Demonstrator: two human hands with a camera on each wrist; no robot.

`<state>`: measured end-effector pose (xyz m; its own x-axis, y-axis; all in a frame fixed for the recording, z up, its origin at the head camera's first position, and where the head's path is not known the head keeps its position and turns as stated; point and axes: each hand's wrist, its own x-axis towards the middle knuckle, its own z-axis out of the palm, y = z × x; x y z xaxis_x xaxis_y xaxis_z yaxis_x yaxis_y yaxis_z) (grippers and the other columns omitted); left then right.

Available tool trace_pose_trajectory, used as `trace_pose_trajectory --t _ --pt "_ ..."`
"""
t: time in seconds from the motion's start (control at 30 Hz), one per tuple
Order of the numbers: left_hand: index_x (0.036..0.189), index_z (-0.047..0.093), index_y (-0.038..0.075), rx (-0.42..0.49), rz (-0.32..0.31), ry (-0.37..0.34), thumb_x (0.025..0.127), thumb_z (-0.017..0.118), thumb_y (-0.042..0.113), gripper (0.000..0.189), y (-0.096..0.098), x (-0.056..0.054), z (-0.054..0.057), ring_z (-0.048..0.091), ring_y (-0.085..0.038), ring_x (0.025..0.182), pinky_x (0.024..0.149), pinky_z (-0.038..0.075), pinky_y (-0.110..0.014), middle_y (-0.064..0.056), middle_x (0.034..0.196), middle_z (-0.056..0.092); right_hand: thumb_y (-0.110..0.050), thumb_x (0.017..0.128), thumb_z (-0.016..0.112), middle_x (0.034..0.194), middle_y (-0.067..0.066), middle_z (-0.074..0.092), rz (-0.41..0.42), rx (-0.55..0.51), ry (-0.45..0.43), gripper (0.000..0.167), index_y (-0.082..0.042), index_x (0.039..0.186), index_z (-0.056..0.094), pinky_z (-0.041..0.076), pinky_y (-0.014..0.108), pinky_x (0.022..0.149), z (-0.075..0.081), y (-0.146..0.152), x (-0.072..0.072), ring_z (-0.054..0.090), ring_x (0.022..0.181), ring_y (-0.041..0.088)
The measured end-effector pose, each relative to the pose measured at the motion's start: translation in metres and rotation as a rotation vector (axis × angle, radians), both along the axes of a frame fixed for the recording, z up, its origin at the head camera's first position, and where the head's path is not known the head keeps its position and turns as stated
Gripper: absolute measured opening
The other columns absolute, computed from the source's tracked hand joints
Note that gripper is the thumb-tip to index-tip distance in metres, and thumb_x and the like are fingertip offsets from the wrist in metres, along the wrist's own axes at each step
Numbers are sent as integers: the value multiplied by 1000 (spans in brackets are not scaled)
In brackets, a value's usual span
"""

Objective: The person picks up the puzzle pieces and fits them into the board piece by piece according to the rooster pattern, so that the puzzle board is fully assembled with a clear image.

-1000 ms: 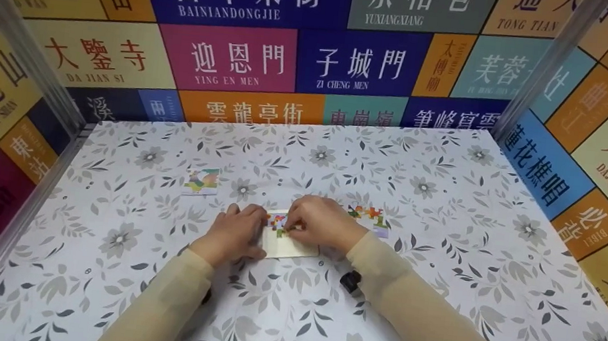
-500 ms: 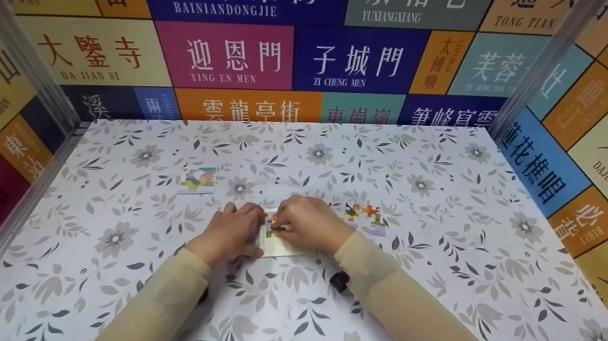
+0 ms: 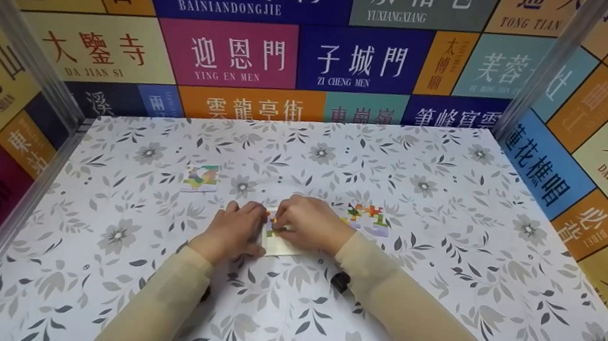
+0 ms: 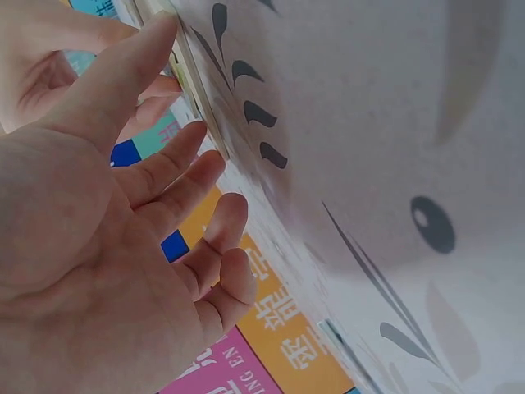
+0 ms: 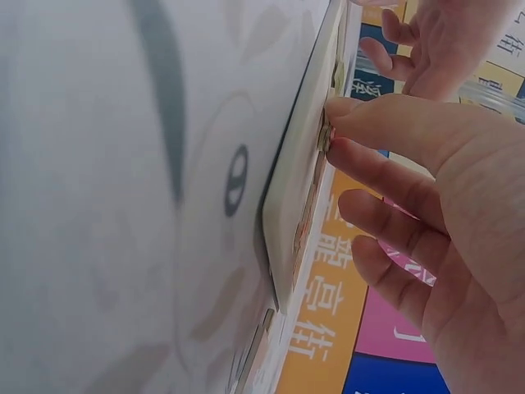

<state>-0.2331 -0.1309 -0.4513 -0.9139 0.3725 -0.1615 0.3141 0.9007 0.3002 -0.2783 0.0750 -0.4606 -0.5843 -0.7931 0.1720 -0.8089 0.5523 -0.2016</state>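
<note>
A small pale puzzle board (image 3: pixel 283 247) lies between both hands, with colourful pieces set in its far part. My left hand (image 3: pixel 233 228) steadies its left side in the head view, the thumb and the first two fingertips touching the edge; the other fingers stay loosely bent. Near the board's far left, my right hand (image 3: pixel 312 225) pinches a small puzzle piece (image 5: pixel 326 139) between thumb and index finger, low over the board. The right wrist view shows that piece edge-on, so its picture is hidden. In the head view, the right hand covers much of the board.
Several loose puzzle pieces (image 3: pixel 367 220) lie to the right of the right hand. Another colourful puzzle patch (image 3: pixel 201 176) lies at the back left. A floral cloth (image 3: pixel 356 317) covers the table, and a sign-printed wall (image 3: pixel 226 52) stands behind it.
The right hand has shifted left across the board, closer to the left hand, and has stayed almost in place over the last half second. The left hand keeps its place at the board's edge.
</note>
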Motion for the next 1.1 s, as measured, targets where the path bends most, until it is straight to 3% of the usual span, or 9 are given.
trace_pose_trajectory --t 0.7,1.1 --pt "143 51 11 9 11 -29 83 87 34 73 0 -1 -1 47 -38 116 100 43 -58 -6 151 51 -23 91 79 102 -7 72 2 -30 -21 7 -25 93 85 55 36 84 -1 0 1 66 96 16" --pt "137 52 14 19 -7 -1 83 87 32 66 0 2 -1 48 -37 108 94 44 -57 -6 144 54 -20 92 77 110 -2 73 -19 -13 -113 14 -22 104 83 54 38 92 1 3 2 67 104 19"
